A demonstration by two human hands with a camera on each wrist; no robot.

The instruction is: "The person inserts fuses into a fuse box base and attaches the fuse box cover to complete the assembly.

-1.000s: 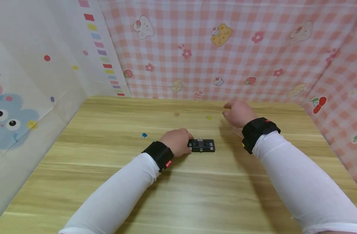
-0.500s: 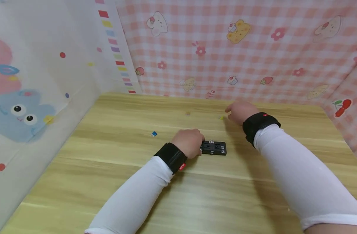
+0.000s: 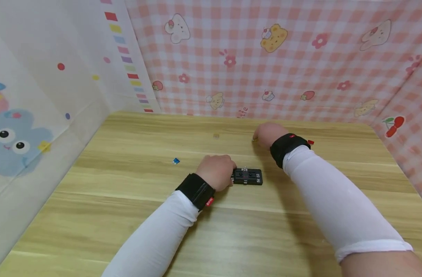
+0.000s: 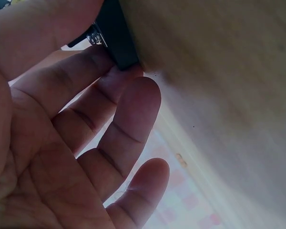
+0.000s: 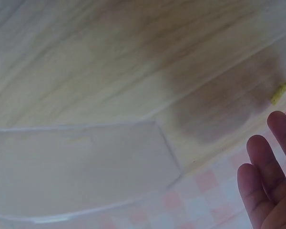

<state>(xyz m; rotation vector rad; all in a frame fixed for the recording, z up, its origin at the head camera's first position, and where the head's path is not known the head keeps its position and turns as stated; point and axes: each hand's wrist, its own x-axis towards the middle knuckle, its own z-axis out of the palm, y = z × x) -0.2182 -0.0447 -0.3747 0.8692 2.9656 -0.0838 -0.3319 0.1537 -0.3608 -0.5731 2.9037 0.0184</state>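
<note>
Black on the block (image 3: 247,177), picked out with silver fittings (image 3: 258,180); from there in the head view, bright blue with a whitish patch on the blue chip (image 3: 176,161) at nine o'clock, pale orange-tan on the tan chip (image 3: 216,136) at eleven, yellow on the yellow chip (image 3: 254,140) at twelve. Plain white on the sleeves (image 3: 152,238), black on the wristbands (image 3: 195,191), streaked yellowish-brown grain on the tabletop (image 3: 238,238). Pink-and-white checks with pink flowers (image 3: 319,40) on the back cloth (image 3: 204,46) at twelve, white with coloured dots (image 3: 60,66) on the side cloth (image 3: 24,88) at ten.
</note>
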